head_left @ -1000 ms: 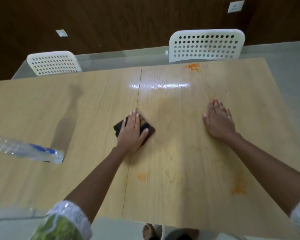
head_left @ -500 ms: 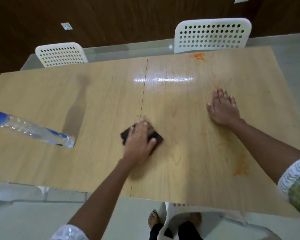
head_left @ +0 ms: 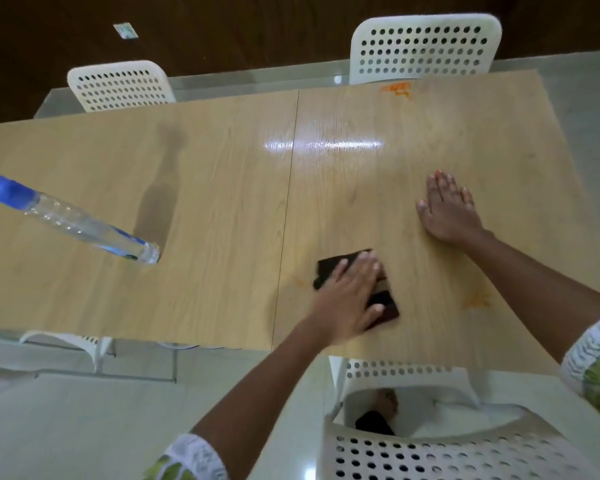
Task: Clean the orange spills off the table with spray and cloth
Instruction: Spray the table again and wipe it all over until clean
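My left hand (head_left: 349,299) presses flat on a dark cloth (head_left: 329,268) lying on the wooden table (head_left: 205,188), just right of the table's centre seam near the front edge. A faint orange smear (head_left: 300,281) lies just left of the cloth. My right hand (head_left: 447,211) rests flat and open on the table, farther right and back. An orange spill (head_left: 477,300) sits near the front right edge, below my right forearm. Another orange spill (head_left: 397,90) marks the far edge. A clear spray bottle with a blue top (head_left: 80,225) stands on the left half.
Two white perforated chairs stand behind the table, one at the left (head_left: 118,86) and one at the right (head_left: 425,46). A third white chair (head_left: 423,427) is in front, under my arms. The pale floor (head_left: 84,427) shows below the front edge.
My left hand has slid the cloth toward the front edge and to the right. My right hand has stayed flat on the table. The camera has pulled back and tilted down.
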